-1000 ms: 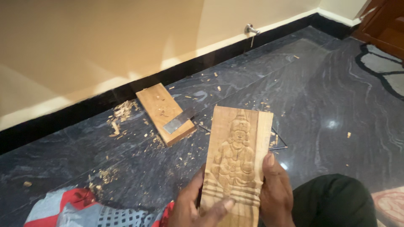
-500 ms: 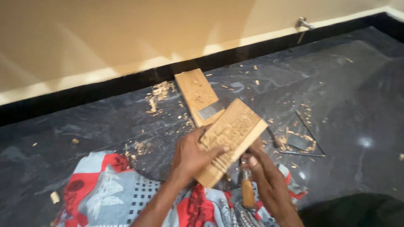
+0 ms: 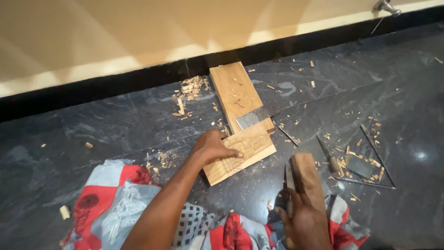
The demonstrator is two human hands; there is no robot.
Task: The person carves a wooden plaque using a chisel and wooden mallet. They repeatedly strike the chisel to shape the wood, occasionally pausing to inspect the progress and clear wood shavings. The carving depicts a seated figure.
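Note:
A carved wooden panel [image 3: 245,153] lies flat on the dark stone floor, its far edge against a plain wooden plank [image 3: 233,90]. My left hand [image 3: 213,147] presses down on the panel's left end, fingers spread over the carving. My right hand [image 3: 303,222] is lower right, closed around a thick wooden mallet block [image 3: 306,178] with a thin metal chisel [image 3: 286,178] beside it in the same grip. A flat metal blade [image 3: 252,118] rests on the plank's near end.
Loose chisels [image 3: 327,155] and thin metal rods [image 3: 377,155] lie on the floor to the right among wood chips [image 3: 189,88]. A red, grey and white patterned cloth [image 3: 115,203] covers my lap. A cream wall with a black skirting [image 3: 115,85] runs behind; a metal tap [image 3: 386,5] is at top right.
The panel, held up in both hands a second ago, now lies on the floor against the plank. My right hand has let go of it and holds the mallet block.

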